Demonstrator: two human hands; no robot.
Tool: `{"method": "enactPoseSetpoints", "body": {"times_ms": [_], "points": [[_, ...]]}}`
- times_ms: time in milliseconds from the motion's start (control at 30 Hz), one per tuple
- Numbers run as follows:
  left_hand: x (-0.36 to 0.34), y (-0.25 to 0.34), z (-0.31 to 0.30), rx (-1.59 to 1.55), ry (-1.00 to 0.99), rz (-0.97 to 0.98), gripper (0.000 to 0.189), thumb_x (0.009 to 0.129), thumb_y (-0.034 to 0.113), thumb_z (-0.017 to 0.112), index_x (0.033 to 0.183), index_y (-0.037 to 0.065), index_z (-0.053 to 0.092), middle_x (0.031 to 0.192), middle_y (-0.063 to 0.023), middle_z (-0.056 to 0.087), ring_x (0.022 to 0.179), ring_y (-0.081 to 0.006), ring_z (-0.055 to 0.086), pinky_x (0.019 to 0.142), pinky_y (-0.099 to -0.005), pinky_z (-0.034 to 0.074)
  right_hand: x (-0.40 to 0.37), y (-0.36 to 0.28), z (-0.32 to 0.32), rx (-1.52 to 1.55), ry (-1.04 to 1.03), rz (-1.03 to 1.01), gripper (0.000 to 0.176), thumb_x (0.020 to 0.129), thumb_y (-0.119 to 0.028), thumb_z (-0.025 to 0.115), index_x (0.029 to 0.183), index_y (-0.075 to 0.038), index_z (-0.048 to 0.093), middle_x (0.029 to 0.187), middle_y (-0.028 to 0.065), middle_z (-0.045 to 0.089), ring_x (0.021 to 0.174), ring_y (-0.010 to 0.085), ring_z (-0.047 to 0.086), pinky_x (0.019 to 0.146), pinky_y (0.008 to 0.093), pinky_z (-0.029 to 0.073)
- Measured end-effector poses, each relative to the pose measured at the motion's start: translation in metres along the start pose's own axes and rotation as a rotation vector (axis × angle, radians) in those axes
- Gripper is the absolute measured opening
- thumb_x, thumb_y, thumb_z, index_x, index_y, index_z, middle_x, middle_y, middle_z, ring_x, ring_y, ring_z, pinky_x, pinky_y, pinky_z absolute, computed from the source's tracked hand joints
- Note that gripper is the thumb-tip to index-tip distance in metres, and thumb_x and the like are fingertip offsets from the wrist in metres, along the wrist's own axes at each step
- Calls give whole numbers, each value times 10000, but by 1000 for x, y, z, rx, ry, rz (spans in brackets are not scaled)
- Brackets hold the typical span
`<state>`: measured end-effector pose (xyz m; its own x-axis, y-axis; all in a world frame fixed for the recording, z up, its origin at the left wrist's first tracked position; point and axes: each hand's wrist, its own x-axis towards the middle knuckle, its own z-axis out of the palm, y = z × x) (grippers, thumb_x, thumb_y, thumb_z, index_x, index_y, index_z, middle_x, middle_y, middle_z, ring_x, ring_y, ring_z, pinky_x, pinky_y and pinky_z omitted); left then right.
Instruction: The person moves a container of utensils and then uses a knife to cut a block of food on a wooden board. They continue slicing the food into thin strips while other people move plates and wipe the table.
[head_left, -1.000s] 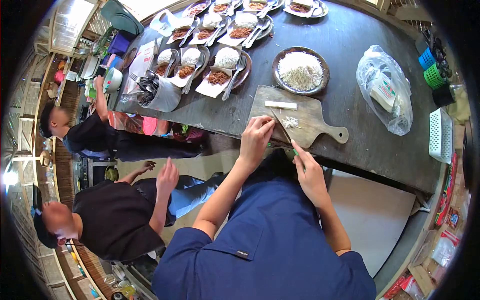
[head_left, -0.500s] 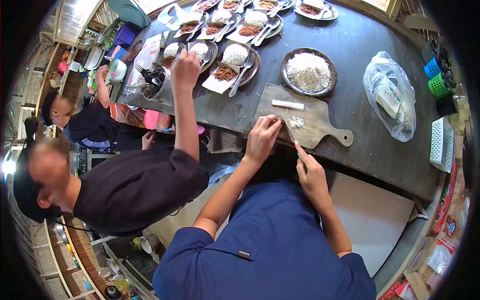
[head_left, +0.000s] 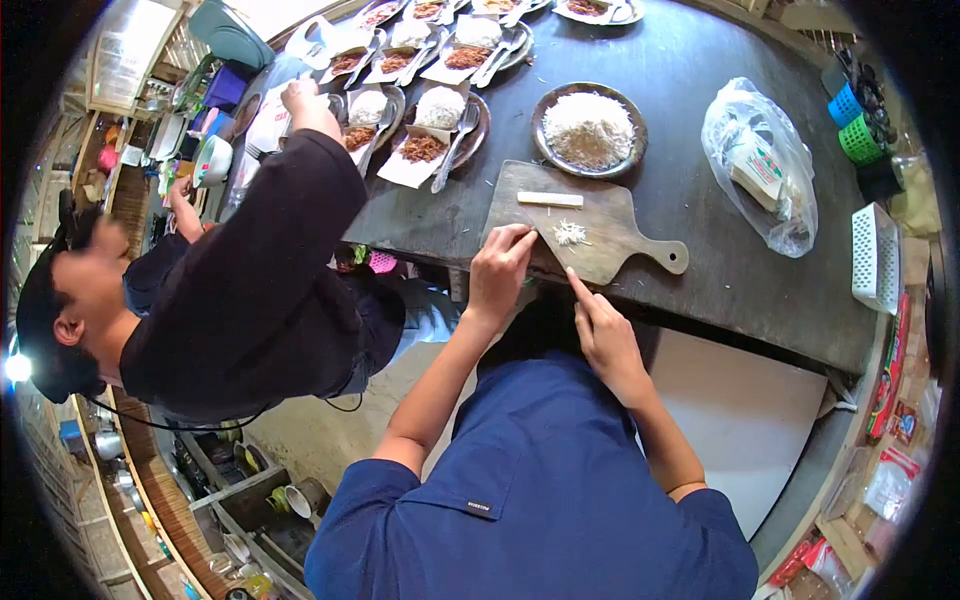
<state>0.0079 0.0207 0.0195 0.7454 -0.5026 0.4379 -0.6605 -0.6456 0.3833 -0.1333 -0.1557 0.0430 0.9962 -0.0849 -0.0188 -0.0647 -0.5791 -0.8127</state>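
The dark, round wooden tabletop (head_left: 700,60) fills the upper view from 10 to 3 o'clock. At 9 o'clock a co-worker's black sleeve (head_left: 250,260) stretches up to 11 o'clock, where that person's hand (head_left: 305,100) is among the round plates of white rice and brown mince on white paper (head_left: 425,125).

At 2 o'clock lies a clear plastic bag holding a white block (head_left: 760,165), and at 3 o'clock a white perforated plastic basket (head_left: 875,260).

The pale wooden cutting board with a handle (head_left: 610,225) sits at the tabletop's near edge, just above the picture's centre, its handle pointing to 4 o'clock. Just beyond it, at its 12 o'clock, stands a round metal plate heaped with white shreds (head_left: 588,128).

The left hand (head_left: 498,268) is at the board's 8 o'clock corner, fingers (head_left: 520,238) bunched and bent, tips down on the wood. Whether they pin anything cannot be told.

The right hand (head_left: 603,335) is at the board's 6 o'clock, below the tabletop edge, closed on the handle of a thin grey-bladed knife (head_left: 554,254), with the index finger laid along its back. The blade slants up toward 11 o'clock, ending beside the left fingertips.

A slim white stick (head_left: 549,199) lies crosswise at the board's 11 o'clock. A small heap of white shreds (head_left: 569,233) lies just at the blade's 2 o'clock.
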Motion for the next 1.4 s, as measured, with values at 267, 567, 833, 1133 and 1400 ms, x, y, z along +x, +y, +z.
{"method": "enactPoseSetpoints", "body": {"times_ms": [267,567,833,1133,1400], "points": [[-2,2,1,36,-8,-14,243,906,41,717,1146,44,747,1153,-67,689,1058,-280,678,875,-405,591,-10,-4,-2,-55,-26,27,638,1046,-137,573,1641,-311,420,912,177,582,759,383,688,703,521,572],[-1,3,1,22,5,-26,231,905,38,730,1135,29,759,1136,-82,702,1039,-295,683,877,-409,577,-6,-6,-4,-111,-30,16,640,1059,-173,577,1651,-332,393,880,179,602,715,394,692,685,518,588],[0,-1,1,25,-36,1,246,907,31,706,1149,18,748,1157,-83,696,1085,-292,682,892,-412,588,12,-6,-3,-338,-100,43,661,1065,-201,567,1659,-392,350,781,190,679,666,389,724,615,534,610],[0,5,-2,29,-18,-26,234,907,43,703,1133,10,749,1135,-81,706,1082,-285,694,898,-398,590,10,-19,-8,-406,-98,57,694,1047,-195,586,1658,-415,343,796,179,704,651,375,725,588,510,610],[0,3,3,23,30,-7,216,922,50,712,1128,11,766,1122,-88,719,1049,-293,703,885,-406,586,29,1,12,-384,41,-36,694,1039,-201,596,1654,-414,356,767,169,695,630,354,723,576,490,610]]}}
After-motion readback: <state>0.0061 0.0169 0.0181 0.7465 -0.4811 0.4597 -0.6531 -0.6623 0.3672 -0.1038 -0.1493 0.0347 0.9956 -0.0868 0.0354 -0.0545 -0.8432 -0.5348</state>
